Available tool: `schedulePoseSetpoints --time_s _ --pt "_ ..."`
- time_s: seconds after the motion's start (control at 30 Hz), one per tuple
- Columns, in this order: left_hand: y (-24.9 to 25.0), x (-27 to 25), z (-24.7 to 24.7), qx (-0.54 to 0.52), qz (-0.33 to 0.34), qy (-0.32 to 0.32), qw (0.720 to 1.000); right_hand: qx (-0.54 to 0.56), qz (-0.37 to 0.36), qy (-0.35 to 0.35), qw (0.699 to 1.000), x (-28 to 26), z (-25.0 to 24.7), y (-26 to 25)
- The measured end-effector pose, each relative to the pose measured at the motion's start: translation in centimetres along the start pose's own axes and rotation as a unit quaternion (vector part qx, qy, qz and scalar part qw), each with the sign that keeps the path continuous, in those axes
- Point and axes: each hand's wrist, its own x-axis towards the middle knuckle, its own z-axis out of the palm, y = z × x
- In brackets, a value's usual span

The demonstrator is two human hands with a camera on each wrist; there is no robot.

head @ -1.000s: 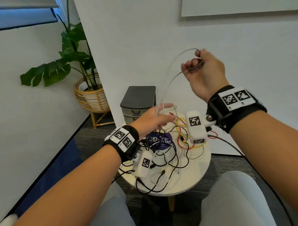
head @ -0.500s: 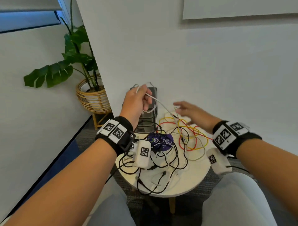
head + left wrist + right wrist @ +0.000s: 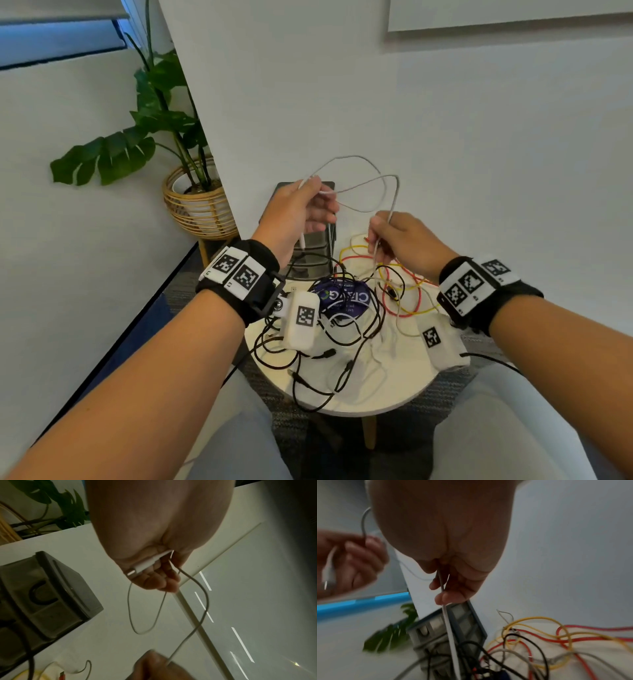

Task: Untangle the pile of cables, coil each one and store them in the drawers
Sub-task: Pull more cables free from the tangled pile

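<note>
A white cable [image 3: 359, 186] arcs in loops between my two raised hands above the round table [image 3: 376, 394]. My left hand [image 3: 301, 212] grips one end of it, and its white plug [image 3: 147, 564] lies across the curled fingers. My right hand [image 3: 394, 236] pinches the same cable [image 3: 442, 584] farther along, and the rest hangs down into the pile. A tangle of black, red, yellow and white cables [image 3: 363, 308] covers the tabletop. The grey drawer unit [image 3: 308, 253] stands at the table's back, behind my left hand.
A potted plant in a wicker basket [image 3: 195, 205] stands on a stool at the left. A white wall rises right behind the table. A purple round card [image 3: 342, 298] lies under the cables. My knees flank the table's near edge.
The right hand, open over the pile half a second ago, now pinches the white cable. The left hand has risen with the cable end, and loops of cable now stand between the hands.
</note>
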Motion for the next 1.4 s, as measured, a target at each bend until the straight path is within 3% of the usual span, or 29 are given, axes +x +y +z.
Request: schedulePoseSetpoints --time_s 0.17,0.4,0.53,0.6,0.73,0.87,0.97,1.03,1.1,1.17,1.2,1.3,1.37,1.4 --pt "-2.0 -0.4 0.9 0.023 -0.057 -0.061 0.996 0.156 -0.037 0.013 0.987 1.0 -0.7 -2.9" --pt "-2.9 -1.1 2.8 -0.06 -0.113 -0.134 0.983 0.133 -0.105 0.071 0.983 2.3 -2.0 -5.6" --pt "-3.1 -0.6 2.3 -0.097 -0.085 -0.108 0.986 0.118 -0.09 0.093 0.984 2.4 -3.7 -5.5" --pt "-2.9 -0.1 1.6 -0.094 -0.073 -0.077 0.99 0.07 -0.052 0.062 0.994 2.1 -5.1 -4.3" --pt "-2.9 0.9 1.6 -0.031 -0.061 -0.032 0.997 0.036 0.081 -0.068 0.994 1.1 -6.2 -1.4" --pt "-3.6 1.9 2.3 -0.041 -0.067 0.036 0.996 0.045 0.077 -0.164 0.982 0.2 -6.2 -0.3" --pt "-3.8 2.5 2.0 -0.019 -0.065 0.082 0.994 0.117 0.093 -0.22 0.964 -0.6 -7.1 -1.0" --pt "-4.0 2.8 1.7 0.02 -0.058 0.085 0.994 0.156 0.079 -0.187 0.967 -1.0 -7.9 -2.0" --pt "-4.1 3.1 1.6 0.051 -0.043 0.061 0.996 0.148 0.035 -0.07 0.986 -0.8 -8.3 -2.8" --pt "-4.1 3.3 2.0 0.065 -0.023 0.027 0.997 0.061 -0.004 0.035 0.997 -0.1 -8.2 -2.6" --pt "-4.0 3.4 2.3 0.068 -0.013 0.009 0.998 -0.005 -0.012 0.042 0.999 0.2 -7.9 -2.3" --pt "-4.1 3.7 3.6 0.032 0.002 -0.029 0.999 -0.132 -0.009 -0.075 0.988 0.4 -5.7 -1.2" --pt "-4.3 3.8 4.4 -0.05 -0.005 -0.038 0.998 -0.108 -0.027 -0.131 0.985 0.5 -3.7 0.1" --pt "-4.3 3.8 4.7 -0.093 -0.012 -0.038 0.995 -0.096 -0.047 -0.126 0.986 0.6 -2.8 0.8"
